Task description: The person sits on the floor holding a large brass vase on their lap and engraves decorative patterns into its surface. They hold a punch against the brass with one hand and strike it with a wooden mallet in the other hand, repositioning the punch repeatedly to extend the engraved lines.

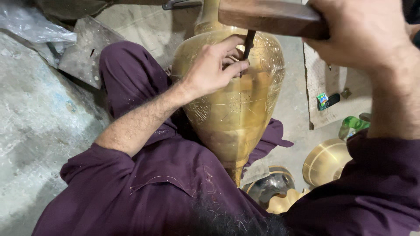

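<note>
My left hand (214, 65) rests on the upper belly of the brass vase (232, 109), and its fingers (234, 67) are pinched around a thin dark chisel (248, 43), holding it upright with its tip against the engraved metal. The vase lies across my lap, propped on my purple trousers (131, 74), its neck pointing away from me and its narrow foot toward me. My right hand (354, 30) is closed tight around a wooden mallet (271, 17), whose block hangs just above the top end of the chisel; I cannot tell whether the two are touching. Fine line patterns cover the vase's surface around the spot where the chisel stands. To my right, on the floor, sits a round brass bowl (326, 161), with a green object (354, 124) just beyond it and a small colourful packet (323, 99) lying on a pale board (323, 83).
</note>
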